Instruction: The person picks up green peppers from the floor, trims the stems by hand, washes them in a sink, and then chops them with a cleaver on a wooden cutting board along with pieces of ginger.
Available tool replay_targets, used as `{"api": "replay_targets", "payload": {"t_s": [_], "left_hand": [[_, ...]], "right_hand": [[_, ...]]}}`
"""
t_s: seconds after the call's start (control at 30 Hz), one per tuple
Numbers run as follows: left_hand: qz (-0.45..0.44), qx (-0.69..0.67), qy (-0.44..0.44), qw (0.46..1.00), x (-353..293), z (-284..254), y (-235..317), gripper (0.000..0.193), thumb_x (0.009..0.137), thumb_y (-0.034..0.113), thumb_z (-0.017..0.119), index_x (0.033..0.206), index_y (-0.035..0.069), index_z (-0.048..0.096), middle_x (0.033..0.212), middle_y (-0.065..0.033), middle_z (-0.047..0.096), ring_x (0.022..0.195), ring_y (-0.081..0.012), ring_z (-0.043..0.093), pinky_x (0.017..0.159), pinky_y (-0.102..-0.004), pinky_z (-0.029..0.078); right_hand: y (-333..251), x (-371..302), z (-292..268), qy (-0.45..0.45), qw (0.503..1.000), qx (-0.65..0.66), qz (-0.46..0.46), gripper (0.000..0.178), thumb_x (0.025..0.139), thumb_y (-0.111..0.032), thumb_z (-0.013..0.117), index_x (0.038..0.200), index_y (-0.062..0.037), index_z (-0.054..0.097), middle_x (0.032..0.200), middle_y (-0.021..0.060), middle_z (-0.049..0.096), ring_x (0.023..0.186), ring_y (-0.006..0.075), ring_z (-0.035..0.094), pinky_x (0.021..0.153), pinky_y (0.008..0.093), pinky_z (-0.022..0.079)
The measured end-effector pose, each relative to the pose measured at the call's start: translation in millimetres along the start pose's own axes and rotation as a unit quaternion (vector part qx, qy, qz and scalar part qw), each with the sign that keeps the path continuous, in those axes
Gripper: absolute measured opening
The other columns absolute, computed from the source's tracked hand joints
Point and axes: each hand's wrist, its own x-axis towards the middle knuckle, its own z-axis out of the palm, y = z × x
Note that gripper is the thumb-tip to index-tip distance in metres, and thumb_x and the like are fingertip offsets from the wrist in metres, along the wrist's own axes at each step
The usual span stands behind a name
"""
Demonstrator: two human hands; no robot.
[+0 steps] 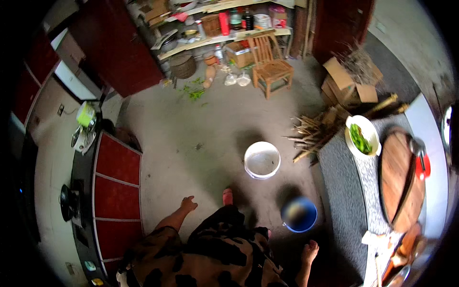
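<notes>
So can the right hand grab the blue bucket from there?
Probably yes: the right hand hangs empty beside the blue bucket, with only bare floor between them. It likely needs a short bend down.

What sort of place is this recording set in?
Probably a rustic home kitchen: a round wooden board and a bowl of green vegetables on the counter, with firewood piled on the floor.

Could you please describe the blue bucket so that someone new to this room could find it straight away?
Start at the grey counter on the right. At its foot stands the blue bucket, just ahead of the right hand. Unlike the larger white bucket farther out, it is blue and smaller.
</notes>
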Motion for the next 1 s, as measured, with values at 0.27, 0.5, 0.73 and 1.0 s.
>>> {"api": "replay_targets", "payload": {"t_s": [0.27, 0.5, 0.73, 1.0], "left_hand": [[0.027, -0.088, 0.041, 0.995, 118, -35, -45, 0.075, 0.072, 0.038, 0.061, 0.137, 0.008, 0.036, 0.133, -0.0257, 0.037, 0.12, -0.0405, 0.038, 0.099, -0.0455, 0.036], [0.097, -0.105, 0.188, 0.972, 153, -149, 21, 0.065, 0.072, 0.034, 0.064, 0.128, 0.005, 0.047, 0.122, -0.0194, 0.053, 0.109, -0.03, 0.054, 0.091, -0.0391, 0.044], [0.135, -0.204, 0.25, 0.937, 226, -232, 64, 0.056, 0.071, 0.031, 0.063, 0.12, 0.005, 0.054, 0.111, -0.0215, 0.059, 0.099, -0.0314, 0.058, 0.086, -0.0395, 0.046], [-0.071, -0.206, 0.207, 0.954, 342, -296, 20, 0.053, 0.069, 0.034, 0.065, 0.115, 0.009, 0.057, 0.11, -0.0192, 0.059, 0.102, -0.0312, 0.057, 0.088, -0.042, 0.045]], "right_hand": [[-156, 53, 119, -0.144, 0.974, -0.014, -0.173, 0.028, 0.07, -0.008, 0.06, 0.097, -0.0035, 0.058, 0.092, 0.0172, 0.056, 0.09, 0.0344, 0.053, 0.079, 0.0423, 0.044], [-226, 99, 228, -0.185, 0.937, -0.075, -0.287, 0.029, 0.07, -0.011, 0.059, 0.099, -0.0036, 0.058, 0.091, 0.0153, 0.06, 0.087, 0.0339, 0.055, 0.078, 0.0431, 0.045], [-292, 196, 290, -0.39, 0.902, -0.162, -0.092, 0.026, 0.073, -0.014, 0.066, 0.097, -0.006, 0.059, 0.084, 0.0118, 0.065, 0.078, 0.0237, 0.063, 0.07, 0.0332, 0.049], [-433, 352, 418, -0.298, 0.916, -0.144, -0.226, 0.018, 0.074, -0.021, 0.06, 0.086, -0.0077, 0.06, 0.082, 0.0143, 0.064, 0.076, 0.0312, 0.062, 0.069, 0.0388, 0.051]]}}
